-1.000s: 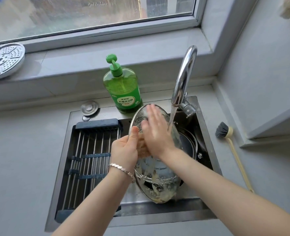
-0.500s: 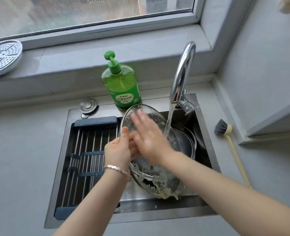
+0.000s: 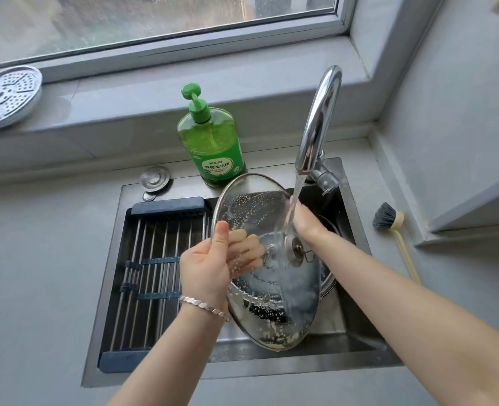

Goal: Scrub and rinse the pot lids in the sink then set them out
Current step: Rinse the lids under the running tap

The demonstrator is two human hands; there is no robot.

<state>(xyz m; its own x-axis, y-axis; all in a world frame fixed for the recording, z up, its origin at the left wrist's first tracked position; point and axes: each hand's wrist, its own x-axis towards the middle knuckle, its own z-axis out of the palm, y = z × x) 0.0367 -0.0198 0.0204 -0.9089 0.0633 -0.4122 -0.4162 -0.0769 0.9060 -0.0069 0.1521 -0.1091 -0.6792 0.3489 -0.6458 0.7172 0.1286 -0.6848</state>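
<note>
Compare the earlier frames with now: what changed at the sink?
The right hand left the near face of the lid, where it rubbed, and moved to its right edge, partly behind it. Water now falls on that face. The left hand still grips the left edge; bottle and brush unmoved.

Right hand (image 3: pixel 305 222) now at lid (image 3: pixel 257 200) rim

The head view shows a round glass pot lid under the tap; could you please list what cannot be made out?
Head view:
- Right hand: fingers behind the round glass pot lid and water stream; grip unclear.
- Steel pot in the sink: mostly covered by lid and right forearm.
- Perforated round metal tray on the sill: cut off by the left edge.
- Wooden-handled dish brush: handle end hidden behind the right forearm.
</note>
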